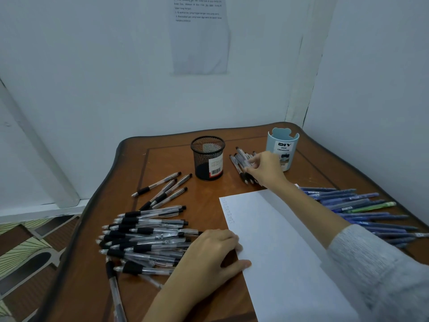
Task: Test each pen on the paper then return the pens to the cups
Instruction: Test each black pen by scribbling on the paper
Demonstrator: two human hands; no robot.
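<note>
Hands: right hand (264, 169) pinches a clear black-grip pen (240, 154) in the small pile beside the pale blue plastic organizer cup (282, 145). Left hand (213, 252) lies relaxed, pressing the white paper sheet (278, 240). I count two cups, the second a black mesh cup (204, 163). One green pen (373, 206) lies among the blue pens (348, 198).

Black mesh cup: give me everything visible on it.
The mesh cup is a black wire-mesh cylinder with a solid rim, and it looks like metal. It stands upright at the far middle of the table and looks empty. A white and red barcode label sits low on its right side.
</note>
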